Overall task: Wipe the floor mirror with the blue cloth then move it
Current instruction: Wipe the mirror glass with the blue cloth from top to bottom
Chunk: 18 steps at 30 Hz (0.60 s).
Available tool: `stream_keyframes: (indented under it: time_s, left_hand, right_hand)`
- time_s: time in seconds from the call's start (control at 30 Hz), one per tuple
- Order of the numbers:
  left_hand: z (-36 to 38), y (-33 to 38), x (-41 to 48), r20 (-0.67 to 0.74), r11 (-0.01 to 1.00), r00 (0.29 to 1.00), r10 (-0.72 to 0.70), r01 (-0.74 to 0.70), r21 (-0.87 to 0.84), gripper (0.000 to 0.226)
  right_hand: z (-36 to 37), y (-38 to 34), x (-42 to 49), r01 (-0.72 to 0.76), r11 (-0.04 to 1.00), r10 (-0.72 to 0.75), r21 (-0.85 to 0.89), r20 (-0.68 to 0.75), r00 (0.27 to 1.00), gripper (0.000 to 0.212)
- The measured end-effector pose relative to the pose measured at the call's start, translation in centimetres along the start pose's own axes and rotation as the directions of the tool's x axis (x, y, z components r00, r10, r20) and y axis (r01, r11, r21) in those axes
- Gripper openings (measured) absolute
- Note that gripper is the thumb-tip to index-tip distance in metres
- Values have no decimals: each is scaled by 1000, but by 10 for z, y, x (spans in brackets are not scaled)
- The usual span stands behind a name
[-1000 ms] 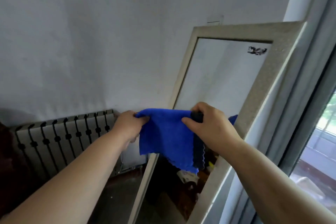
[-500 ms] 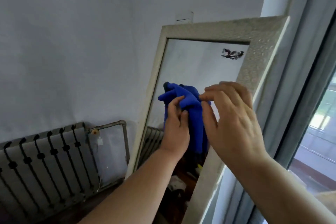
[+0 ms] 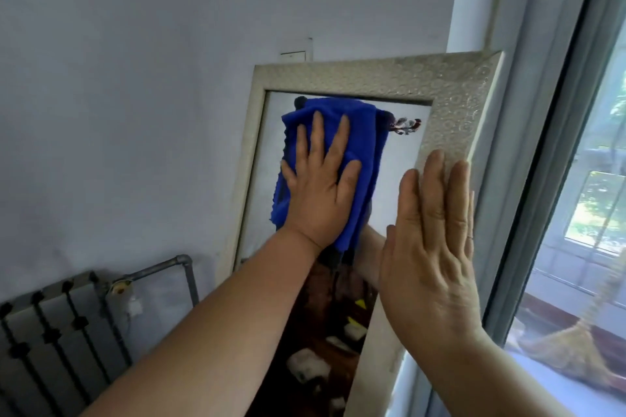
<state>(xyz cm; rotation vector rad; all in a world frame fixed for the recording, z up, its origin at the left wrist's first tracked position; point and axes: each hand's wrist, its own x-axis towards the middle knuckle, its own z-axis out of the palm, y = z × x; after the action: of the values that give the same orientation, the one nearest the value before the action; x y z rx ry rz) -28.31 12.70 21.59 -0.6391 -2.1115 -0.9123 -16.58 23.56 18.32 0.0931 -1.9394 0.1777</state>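
Left hand (image 3: pixel 320 186) presses flat on the blue cloth (image 3: pixel 364 159); right hand (image 3: pixel 432 247), open, seems to touch the floor mirror (image 3: pixel 450 101). Pushing hard could tip it.

We have one view only, head-worn, facing forward at the upper part of the floor mirror (image 3: pixel 450 101). It sits close, with both forearms reaching in from below the mirror's top rail.
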Motion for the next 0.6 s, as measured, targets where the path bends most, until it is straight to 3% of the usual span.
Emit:
stream_keyframes:
  time_s: [0.07,0.17,0.27,0.33,0.43,0.53,0.6]
  left_hand:
    - [0,-18,9,-57,987,986,-159,157,-44,63]
    - [3,-47,2,-70,895,897,-437,426,-132,69]
    - [13,-39,-27,-43,809,815,-578,566,-159,62]
    - [18,-13,-52,-16,865,872,-489,483,-133,57]
    - [15,23,-62,64,987,987,-148,152,-55,52]
    - [2,35,-34,125,979,971,202,-205,12,53]
    - [-3,29,-15,122,937,934,334,-344,68,56]
  right_hand:
    - [0,0,0,9,1000,-10,-16,-10,1000,72]
    - [0,0,-1,9,999,-9,-37,4,1000,73]
    - [1,-2,2,11,999,-12,-37,-15,1000,60]
    - [1,-1,3,9,1000,-10,-19,-18,1000,56]
    - [1,2,2,1,999,0,49,-22,1000,65]
    - [-1,0,1,-24,997,26,75,-23,999,64]
    - [-2,-2,1,-18,999,19,46,-22,1000,64]
